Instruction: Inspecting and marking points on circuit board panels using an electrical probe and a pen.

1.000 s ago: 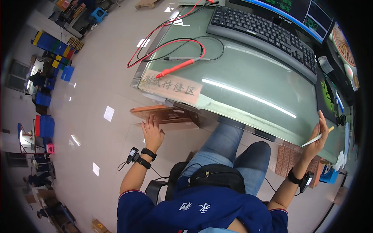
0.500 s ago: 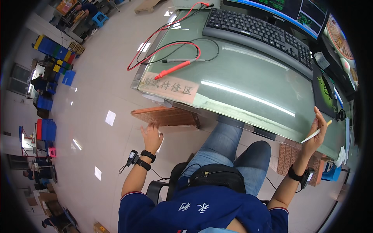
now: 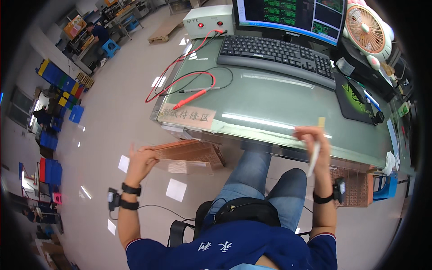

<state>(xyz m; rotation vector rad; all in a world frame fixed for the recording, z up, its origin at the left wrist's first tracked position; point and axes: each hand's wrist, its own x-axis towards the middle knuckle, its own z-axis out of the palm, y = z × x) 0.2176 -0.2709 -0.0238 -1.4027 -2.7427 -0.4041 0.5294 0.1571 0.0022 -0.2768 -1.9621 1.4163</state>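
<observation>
Low at the desk's left front, my left hand [image 3: 143, 163] is closed, fingertips pinching the left end of a thin, pale, see-through flat panel [image 3: 186, 167]. Just behind that panel is a brown, patterned rectangular board [image 3: 198, 151], partly under the desk edge. My right hand [image 3: 316, 146], slightly blurred, is over the desk's front edge. It grips a slim white pen-like stick [image 3: 314, 159] whose yellow end sticks up past the fingers; its exact kind is unclear. On the desk lie a red test probe [image 3: 191, 98] and a black test probe [image 3: 191, 91], touched by neither hand.
The green-topped desk [image 3: 270, 105] carries a keyboard [image 3: 274, 55], a monitor [image 3: 288, 18], a white box with red lights [image 3: 208, 23], a mouse on a black mat [image 3: 357, 101] and a fan [image 3: 366, 31]. Brown patterned boards [image 3: 353, 186] stand below right, near a blue stool [image 3: 385, 186].
My left hand has moved left and now draws the pale panel out by its end. My right hand has swung left with the white stick. The view has shifted, showing more of the desk's back.
</observation>
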